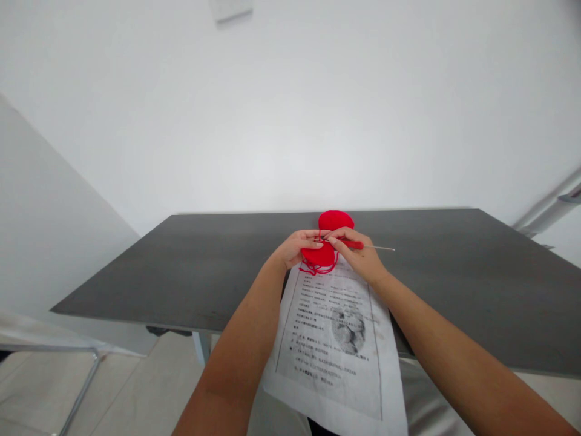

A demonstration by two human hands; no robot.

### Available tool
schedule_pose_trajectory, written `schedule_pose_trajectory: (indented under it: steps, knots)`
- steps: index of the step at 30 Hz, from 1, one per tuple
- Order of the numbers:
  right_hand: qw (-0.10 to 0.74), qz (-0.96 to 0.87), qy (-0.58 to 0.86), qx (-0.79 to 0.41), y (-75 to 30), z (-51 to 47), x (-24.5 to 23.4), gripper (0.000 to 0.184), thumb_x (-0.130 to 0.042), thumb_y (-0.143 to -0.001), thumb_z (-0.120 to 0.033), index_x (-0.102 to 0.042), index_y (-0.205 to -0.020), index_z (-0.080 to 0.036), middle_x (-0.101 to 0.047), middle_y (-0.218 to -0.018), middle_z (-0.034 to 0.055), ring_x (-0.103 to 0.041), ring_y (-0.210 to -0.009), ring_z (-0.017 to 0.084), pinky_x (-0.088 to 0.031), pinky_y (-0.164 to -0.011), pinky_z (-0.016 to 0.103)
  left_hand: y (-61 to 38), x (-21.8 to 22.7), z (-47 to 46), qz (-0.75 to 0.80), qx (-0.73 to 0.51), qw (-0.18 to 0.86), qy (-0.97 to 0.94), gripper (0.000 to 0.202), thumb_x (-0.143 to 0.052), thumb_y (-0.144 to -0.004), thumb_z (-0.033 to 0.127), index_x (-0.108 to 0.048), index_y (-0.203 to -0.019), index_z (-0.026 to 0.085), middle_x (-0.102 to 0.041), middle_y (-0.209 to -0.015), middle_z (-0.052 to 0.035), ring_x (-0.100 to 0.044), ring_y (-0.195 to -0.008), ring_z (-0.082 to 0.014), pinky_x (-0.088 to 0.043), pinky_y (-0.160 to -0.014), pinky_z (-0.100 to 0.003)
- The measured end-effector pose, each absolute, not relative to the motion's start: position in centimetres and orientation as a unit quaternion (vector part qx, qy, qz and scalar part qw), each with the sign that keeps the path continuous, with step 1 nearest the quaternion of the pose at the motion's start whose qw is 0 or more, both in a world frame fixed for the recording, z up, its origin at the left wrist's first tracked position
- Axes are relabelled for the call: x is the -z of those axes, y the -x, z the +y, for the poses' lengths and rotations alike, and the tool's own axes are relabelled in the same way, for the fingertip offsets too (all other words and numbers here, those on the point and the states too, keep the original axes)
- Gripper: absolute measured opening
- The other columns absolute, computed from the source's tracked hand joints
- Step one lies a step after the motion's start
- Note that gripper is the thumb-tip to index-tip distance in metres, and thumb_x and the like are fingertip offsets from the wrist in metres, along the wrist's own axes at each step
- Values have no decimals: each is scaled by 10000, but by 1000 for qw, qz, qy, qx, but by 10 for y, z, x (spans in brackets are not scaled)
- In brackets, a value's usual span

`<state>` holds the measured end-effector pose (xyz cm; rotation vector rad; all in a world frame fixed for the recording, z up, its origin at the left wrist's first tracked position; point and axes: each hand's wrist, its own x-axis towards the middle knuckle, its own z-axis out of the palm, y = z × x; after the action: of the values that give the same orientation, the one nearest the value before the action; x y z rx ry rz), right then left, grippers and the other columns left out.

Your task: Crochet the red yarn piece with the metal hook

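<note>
My left hand (303, 244) pinches a red piece of crochet work (319, 255) between thumb and fingers. Closed around the red handle of a crochet hook (356, 244) is my right hand (358, 257); the thin metal end of the hook sticks out to the right. Its other tip meets the crochet work between my hands, partly covered by fingers. A ball of red yarn (336, 219) lies just beyond my hands, and a strand runs from it to my left fingers. Loose red strands (313, 270) dangle below the work.
A printed sheet of paper (327, 363) with text and a round picture lies under my forearms and hangs over the table's near edge. The dark grey table (204, 266) reaches back to a white wall (290, 109). A metal frame (82, 387) stands at lower left.
</note>
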<state>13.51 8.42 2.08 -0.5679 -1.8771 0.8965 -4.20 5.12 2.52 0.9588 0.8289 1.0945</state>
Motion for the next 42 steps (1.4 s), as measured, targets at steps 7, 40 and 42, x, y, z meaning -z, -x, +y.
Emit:
schedule_pose_trajectory:
  steps: [7,40,42]
  knots:
    - [470,-776,206,-367,-135,85,-22,190,-594,-842,-387,-655,-804,-211,-691,-895,59,-629,-875,209,-473,-842,372,42,-23,52,362,-501,663,-422,545,-774,-552,128,-675,-1087,129,-711,-971,-114,-651,-791,-170,-440,-767,-272]
    - [441,-688,186,-546,-136,80,-28,216,-660,-793,-411,-660,-831,-198,-665,-664,8,-603,-631,148,-482,-644,297,49,-38,42,375,-506,639,-442,628,-782,-548,114,-645,-1160,151,-652,-682,-7,-561,-564,-85,-406,-597,-211]
    - [436,-688,177,-553,-137,81,-27,210,-663,-790,-405,-664,-807,-195,-668,-692,14,-606,-663,151,-485,-670,303,49,-38,42,372,-503,641,-445,637,-780,-548,111,-641,-1168,151,-648,-681,-7,-556,-563,-84,-401,-595,-213]
